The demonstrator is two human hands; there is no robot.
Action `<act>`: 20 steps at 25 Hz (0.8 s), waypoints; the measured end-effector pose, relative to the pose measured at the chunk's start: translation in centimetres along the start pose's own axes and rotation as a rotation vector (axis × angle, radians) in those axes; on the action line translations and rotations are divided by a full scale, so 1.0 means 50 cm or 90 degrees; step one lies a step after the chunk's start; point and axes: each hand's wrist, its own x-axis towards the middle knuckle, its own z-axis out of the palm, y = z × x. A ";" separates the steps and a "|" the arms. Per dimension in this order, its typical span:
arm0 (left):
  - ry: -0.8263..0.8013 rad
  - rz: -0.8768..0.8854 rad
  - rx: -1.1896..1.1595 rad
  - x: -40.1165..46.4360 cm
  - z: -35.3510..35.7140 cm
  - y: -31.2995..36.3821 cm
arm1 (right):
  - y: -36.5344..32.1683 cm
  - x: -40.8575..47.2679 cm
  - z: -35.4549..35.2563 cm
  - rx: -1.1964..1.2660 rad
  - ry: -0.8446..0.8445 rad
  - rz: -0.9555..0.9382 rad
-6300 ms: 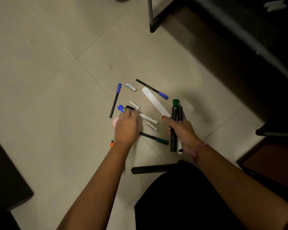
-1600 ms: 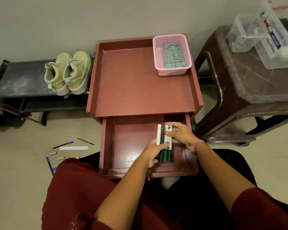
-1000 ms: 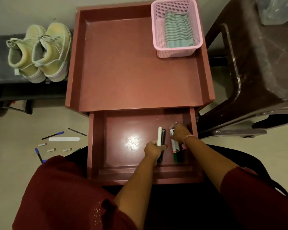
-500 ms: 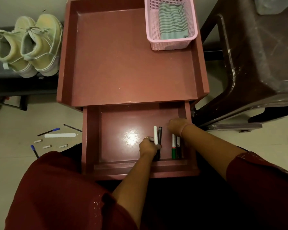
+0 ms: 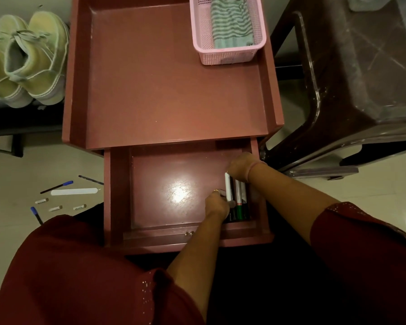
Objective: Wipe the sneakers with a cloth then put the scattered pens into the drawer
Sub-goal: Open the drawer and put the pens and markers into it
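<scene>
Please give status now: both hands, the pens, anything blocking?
Left hand grips white marker in drawer; right hand at markers' far ends, grip unclear. Pens on floor remain. Nothing blocking.

drawer (image 5: 117, 195) open | left hand (image 5: 217, 204) grips white pen (image 5: 227, 187); right hand (image 5: 240, 164) at markers (image 5: 240, 200)

Both arms come in from the lower part of the frame and reach up toward the middle right. The left hand (image 5: 217, 204) is in the center right, back of the hand up, with its fingers curled around a white pen (image 5: 227, 187). The right hand (image 5: 240, 165) lies just above and to the right, knuckles up, fingers bent downward; what they touch is hidden. Both forearms are bare, with dark red sleeves at the elbows.
</scene>
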 end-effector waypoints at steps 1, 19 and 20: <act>0.009 -0.003 -0.003 0.001 -0.002 -0.002 | 0.007 -0.007 0.000 -0.012 0.034 -0.019; 0.025 0.017 -0.064 0.023 -0.010 -0.044 | 0.074 -0.045 0.038 0.151 0.308 -0.112; 0.017 0.017 -0.067 0.025 -0.013 -0.046 | 0.073 -0.048 0.036 0.166 0.304 -0.115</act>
